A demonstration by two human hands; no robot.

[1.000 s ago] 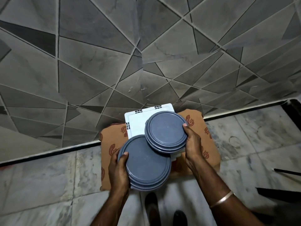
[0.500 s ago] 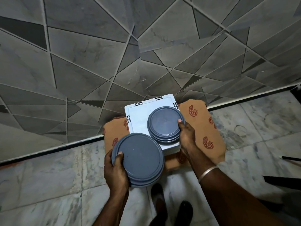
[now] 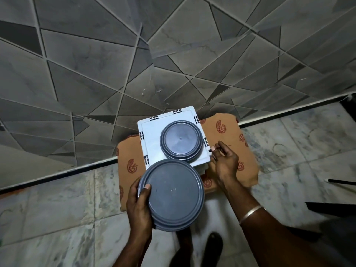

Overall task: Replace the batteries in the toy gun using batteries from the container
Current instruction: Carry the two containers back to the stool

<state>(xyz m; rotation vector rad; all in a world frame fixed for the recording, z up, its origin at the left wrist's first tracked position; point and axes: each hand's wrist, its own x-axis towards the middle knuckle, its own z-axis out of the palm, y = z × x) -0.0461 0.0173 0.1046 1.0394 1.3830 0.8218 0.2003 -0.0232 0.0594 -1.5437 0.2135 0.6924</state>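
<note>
The left hand (image 3: 139,207) grips the large grey lidded container (image 3: 173,193) at its edge, thumb pressed on the lid. The right hand (image 3: 224,160) pinches a thin dark-tipped tool (image 3: 215,148) in curled fingers (image 3: 221,146). Just left of them, a smaller grey container (image 3: 181,144) sits on a white box (image 3: 150,135) over a paisley cloth (image 3: 231,132).

Shut lids hide what the big tub (image 3: 171,193) and small tub (image 3: 181,141) hold. The big tub covers the white box's (image 3: 152,139) near corner. The right hand's (image 3: 224,160) fingers (image 3: 221,147) pinch a thin item (image 3: 210,150) too small to name. A dark rod (image 3: 342,182) runs off the right edge.
</note>
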